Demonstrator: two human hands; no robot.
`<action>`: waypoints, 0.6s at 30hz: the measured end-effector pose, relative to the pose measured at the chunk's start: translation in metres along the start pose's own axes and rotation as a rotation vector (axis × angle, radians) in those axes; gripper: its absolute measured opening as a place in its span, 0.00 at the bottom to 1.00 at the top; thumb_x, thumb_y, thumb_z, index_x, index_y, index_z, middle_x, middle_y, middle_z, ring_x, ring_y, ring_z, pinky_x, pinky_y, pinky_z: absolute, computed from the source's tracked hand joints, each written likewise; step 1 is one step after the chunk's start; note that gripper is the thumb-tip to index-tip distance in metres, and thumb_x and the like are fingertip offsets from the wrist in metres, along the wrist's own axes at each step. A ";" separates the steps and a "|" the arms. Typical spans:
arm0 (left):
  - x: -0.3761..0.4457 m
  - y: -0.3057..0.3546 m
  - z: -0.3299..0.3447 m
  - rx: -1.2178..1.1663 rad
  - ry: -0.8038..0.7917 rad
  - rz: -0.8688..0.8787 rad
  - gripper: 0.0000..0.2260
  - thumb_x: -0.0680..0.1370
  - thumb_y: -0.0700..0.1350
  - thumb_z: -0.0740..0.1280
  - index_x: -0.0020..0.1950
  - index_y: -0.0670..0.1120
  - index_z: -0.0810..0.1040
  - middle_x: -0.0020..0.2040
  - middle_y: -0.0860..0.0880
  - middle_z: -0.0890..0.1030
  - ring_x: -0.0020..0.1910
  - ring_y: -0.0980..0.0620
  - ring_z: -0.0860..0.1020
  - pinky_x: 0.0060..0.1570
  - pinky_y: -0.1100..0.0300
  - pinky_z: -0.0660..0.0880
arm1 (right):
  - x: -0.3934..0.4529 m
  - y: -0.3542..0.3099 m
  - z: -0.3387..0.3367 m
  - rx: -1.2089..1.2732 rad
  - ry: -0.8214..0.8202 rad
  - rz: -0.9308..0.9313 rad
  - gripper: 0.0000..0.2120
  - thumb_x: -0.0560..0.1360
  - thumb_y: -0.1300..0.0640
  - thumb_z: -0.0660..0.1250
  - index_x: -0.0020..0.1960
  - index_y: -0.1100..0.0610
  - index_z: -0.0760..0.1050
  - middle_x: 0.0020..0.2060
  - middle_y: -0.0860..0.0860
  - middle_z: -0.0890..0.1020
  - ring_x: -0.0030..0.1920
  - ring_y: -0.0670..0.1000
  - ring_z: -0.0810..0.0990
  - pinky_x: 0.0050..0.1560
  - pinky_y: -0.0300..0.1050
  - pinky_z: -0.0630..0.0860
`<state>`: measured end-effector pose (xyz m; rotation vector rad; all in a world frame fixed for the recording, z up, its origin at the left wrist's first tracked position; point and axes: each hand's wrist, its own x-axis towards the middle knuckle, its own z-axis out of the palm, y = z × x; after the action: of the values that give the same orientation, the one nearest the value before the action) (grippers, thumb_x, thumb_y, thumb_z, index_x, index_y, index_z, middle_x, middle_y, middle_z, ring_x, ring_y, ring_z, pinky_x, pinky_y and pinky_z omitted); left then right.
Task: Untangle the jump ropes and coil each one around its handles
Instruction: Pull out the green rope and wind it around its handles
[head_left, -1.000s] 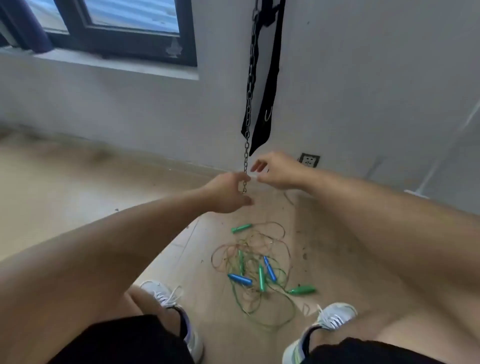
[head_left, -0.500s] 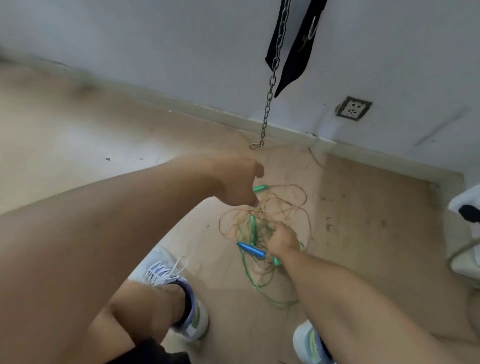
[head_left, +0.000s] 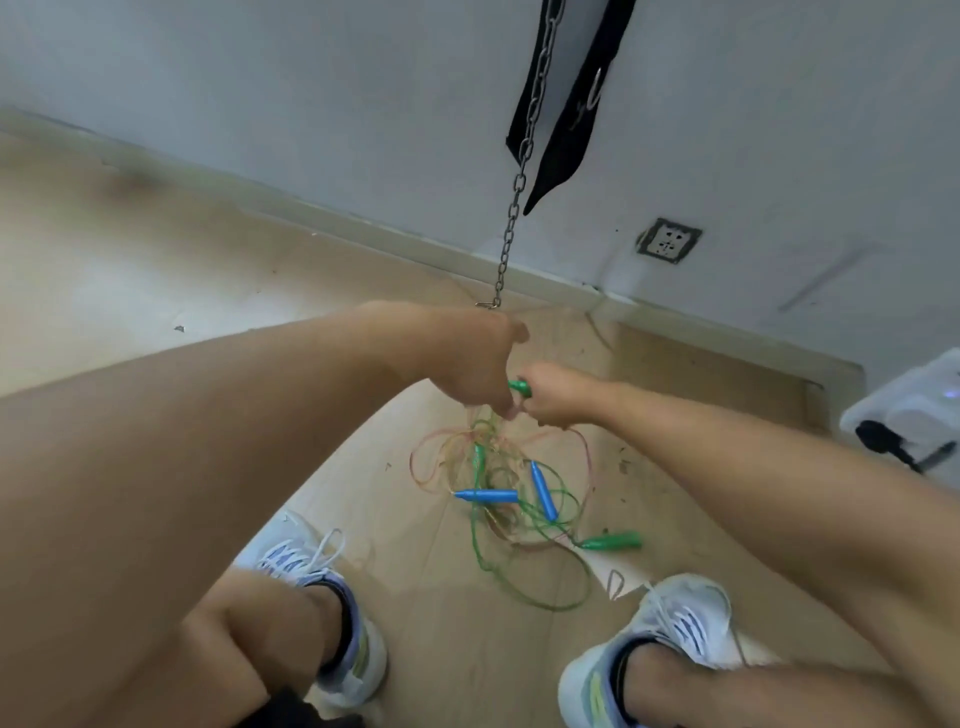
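Wooden floor (head_left: 156, 270) bearing tangled jump ropes (head_left: 511, 499); right hand (head_left: 556, 397) is gripping a green handle (head_left: 518, 386); left hand (head_left: 467, 358), at its 9 o'clock, is pinching rope strands.

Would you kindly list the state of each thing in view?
left hand: curled, pinching ropes
right hand: gripping a green handle
jump ropes: tangled, partly lifted
blue handles: uncoiled, in the tangle
chain: hanging

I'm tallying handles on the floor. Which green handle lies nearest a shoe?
The green handle at the tangle's right edge, beside the right shoe; the others lie farther up.
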<state>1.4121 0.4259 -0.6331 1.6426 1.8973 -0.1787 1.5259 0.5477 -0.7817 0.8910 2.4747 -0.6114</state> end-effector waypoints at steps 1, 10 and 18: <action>0.000 0.000 -0.002 -0.011 0.040 -0.027 0.42 0.75 0.53 0.75 0.80 0.43 0.55 0.74 0.42 0.70 0.71 0.42 0.70 0.66 0.54 0.69 | -0.013 -0.009 -0.029 0.070 0.014 -0.069 0.03 0.79 0.59 0.65 0.46 0.56 0.74 0.42 0.56 0.83 0.39 0.56 0.84 0.35 0.50 0.78; -0.006 0.010 -0.008 -0.683 0.075 0.133 0.07 0.79 0.48 0.70 0.53 0.50 0.86 0.48 0.56 0.86 0.47 0.57 0.81 0.41 0.63 0.76 | -0.181 -0.075 -0.207 1.263 0.281 -0.604 0.24 0.85 0.43 0.47 0.41 0.56 0.70 0.44 0.56 0.86 0.46 0.58 0.85 0.42 0.48 0.78; -0.004 0.010 -0.018 -0.940 0.471 0.055 0.07 0.74 0.44 0.75 0.41 0.43 0.79 0.34 0.45 0.77 0.33 0.50 0.72 0.38 0.59 0.69 | -0.158 -0.043 -0.211 0.862 0.523 -0.220 0.11 0.82 0.48 0.65 0.50 0.56 0.75 0.36 0.51 0.84 0.25 0.48 0.73 0.22 0.38 0.63</action>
<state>1.4152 0.4331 -0.6136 1.1026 1.7923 1.0477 1.5542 0.5555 -0.5163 1.1885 2.7817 -1.8049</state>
